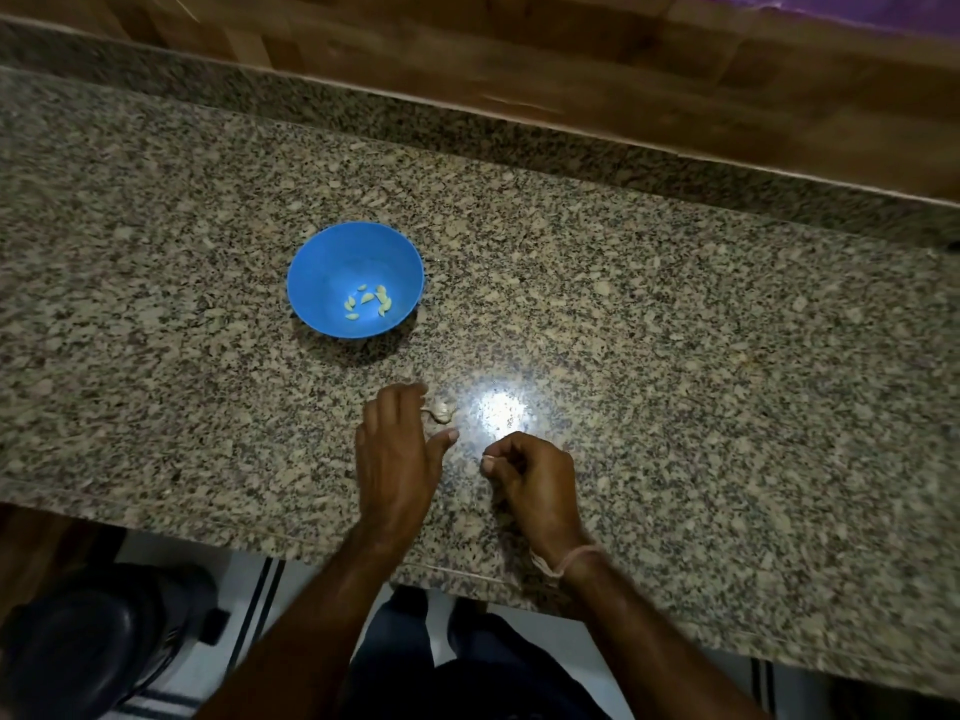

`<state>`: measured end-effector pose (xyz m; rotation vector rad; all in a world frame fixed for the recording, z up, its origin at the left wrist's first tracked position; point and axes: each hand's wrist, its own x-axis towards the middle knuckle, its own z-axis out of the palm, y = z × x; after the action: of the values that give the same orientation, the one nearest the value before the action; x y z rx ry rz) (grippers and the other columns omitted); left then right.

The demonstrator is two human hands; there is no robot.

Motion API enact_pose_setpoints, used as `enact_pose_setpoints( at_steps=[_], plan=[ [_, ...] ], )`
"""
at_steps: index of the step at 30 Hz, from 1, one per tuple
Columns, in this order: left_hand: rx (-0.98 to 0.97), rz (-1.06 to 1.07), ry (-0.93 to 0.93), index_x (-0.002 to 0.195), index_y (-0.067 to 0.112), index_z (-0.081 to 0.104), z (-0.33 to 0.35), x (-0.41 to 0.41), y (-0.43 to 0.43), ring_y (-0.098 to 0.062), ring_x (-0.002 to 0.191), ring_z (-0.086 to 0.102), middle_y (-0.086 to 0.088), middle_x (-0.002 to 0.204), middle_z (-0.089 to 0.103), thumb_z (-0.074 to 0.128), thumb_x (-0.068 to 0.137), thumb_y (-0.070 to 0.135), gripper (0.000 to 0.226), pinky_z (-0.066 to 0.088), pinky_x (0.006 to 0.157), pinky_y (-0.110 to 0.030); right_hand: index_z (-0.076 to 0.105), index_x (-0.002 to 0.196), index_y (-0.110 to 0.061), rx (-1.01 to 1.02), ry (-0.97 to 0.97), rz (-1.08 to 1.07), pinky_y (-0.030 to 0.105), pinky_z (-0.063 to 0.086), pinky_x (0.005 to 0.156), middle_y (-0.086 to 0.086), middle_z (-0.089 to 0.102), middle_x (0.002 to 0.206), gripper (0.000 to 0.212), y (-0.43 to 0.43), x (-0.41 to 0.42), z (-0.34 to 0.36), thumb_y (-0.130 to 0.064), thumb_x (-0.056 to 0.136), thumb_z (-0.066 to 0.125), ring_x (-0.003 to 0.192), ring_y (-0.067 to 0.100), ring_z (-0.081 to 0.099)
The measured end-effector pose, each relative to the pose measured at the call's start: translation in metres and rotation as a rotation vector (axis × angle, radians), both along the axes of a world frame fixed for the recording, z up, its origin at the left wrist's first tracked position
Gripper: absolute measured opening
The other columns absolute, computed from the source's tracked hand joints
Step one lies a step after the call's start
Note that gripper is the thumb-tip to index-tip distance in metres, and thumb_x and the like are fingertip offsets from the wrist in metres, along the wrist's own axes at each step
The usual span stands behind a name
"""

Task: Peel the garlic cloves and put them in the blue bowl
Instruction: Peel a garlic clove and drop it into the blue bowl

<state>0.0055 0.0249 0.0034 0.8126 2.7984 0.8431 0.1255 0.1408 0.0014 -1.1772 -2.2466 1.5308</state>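
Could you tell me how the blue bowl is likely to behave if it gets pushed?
The blue bowl looks like thin plastic holding only a few peeled cloves, so probably light. The granite counter is glossy, so it would likely slide. Its base seems narrower than its rim, so a rim knock might tip it.

light: dim; we get 1 white glare spot mid counter [675, 330]
shadow: soft, under blue bowl [322, 272]
edges: blurry + bent, wide-angle
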Motion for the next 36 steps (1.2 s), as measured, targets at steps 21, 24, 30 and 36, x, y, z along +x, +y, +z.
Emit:
enact_pose_setpoints(
  at_steps=[21,24,30,36],
  plan=[
    [-0.045,-0.059,-0.078,0.129,0.030,0.066,-0.017,0.030,-0.043,-0.025,0.127,0.049,0.003,0.136,0.056,0.074,0.091,0.037,0.039,0.041,0.098,-0.045,0.077,0.078,-0.017,0.025,-0.104,-0.059,0.033,0.059,0.069,-0.002,0.075,0.074,0.013,-0.022,-0.013,-0.003,-0.007,0.086,0.076,0.072,0.019,0.072],
    [0.226,-0.027,-0.435,0.098,0.034,0.071,-0.007,0.028,-0.039,-0.007,0.095,0.064,0.016,0.096,0.070,0.066,0.098,0.037,0.007,0.056,0.079,-0.041,0.080,0.092,-0.002,-0.487,0.099,-0.211,0.045,0.064,0.079,0.021,0.077,0.084,0.004,-0.032,-0.009,0.017,-0.002,0.091,0.076,0.078,0.035,0.074],
    [0.375,-0.023,-0.696,0.086,0.025,0.072,0.010,0.025,-0.047,-0.007,0.070,0.069,0.009,0.077,0.074,0.067,0.099,0.022,0.014,0.058,0.068,-0.037,0.077,0.094,0.003,-0.540,0.191,-0.205,0.061,0.061,0.076,0.023,0.072,0.076,0.003,-0.050,0.000,0.030,0.003,0.092,0.074,0.071,0.033,0.069],
    [0.356,-0.074,-0.632,0.086,0.028,0.068,0.018,0.023,-0.051,-0.011,0.076,0.069,0.011,0.080,0.072,0.067,0.098,0.022,0.013,0.061,0.071,-0.043,0.072,0.095,0.007,-0.513,0.224,-0.202,0.042,0.060,0.067,0.016,0.069,0.071,0.016,-0.064,0.006,0.028,-0.009,0.099,0.070,0.068,0.027,0.066]
  ],
)
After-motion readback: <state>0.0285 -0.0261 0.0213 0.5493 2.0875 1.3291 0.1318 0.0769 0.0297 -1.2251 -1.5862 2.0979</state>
